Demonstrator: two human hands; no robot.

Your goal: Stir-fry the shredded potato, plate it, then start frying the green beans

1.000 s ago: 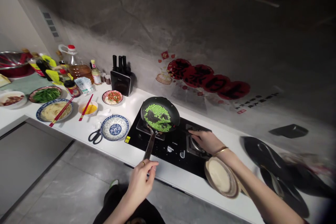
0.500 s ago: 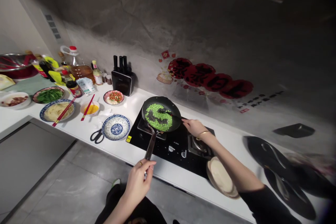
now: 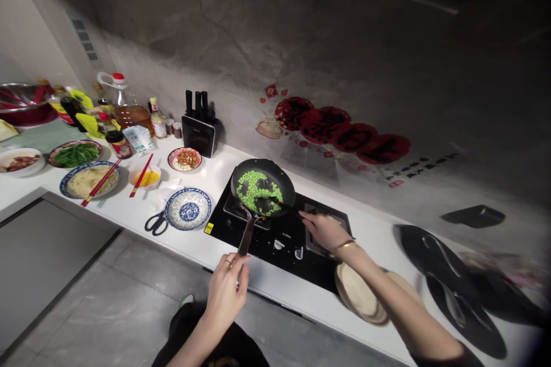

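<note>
A dark frying pan (image 3: 287,182) sits on the left burner of the black gas hob (image 3: 258,246). Green peas (image 3: 253,183) lie spread over its bottom, with bare patches between them. My left hand (image 3: 227,285) is closed round the pan's metal handle (image 3: 245,239). My right hand (image 3: 326,231) grips a black spatula (image 3: 289,208), whose blade rests among the peas at the pan's near side. Left of the hob stands a blue-and-white plate (image 3: 188,208), bare of food, with black-handled scissors (image 3: 156,223) beside it.
Bowls of egg (image 3: 148,178), noodles (image 3: 88,180), greens (image 3: 77,153) and meat (image 3: 19,162) stand to the left, two with red chopsticks. Behind them are bottles and a knife block (image 3: 200,135). Round pale boards (image 3: 360,292) and black lids (image 3: 467,321) lie right of the hob.
My right hand has moved nearer and slightly right, drawing the spatula toward the pan's near side. The peas have shifted into a different pattern. My left hand stays on the handle.
</note>
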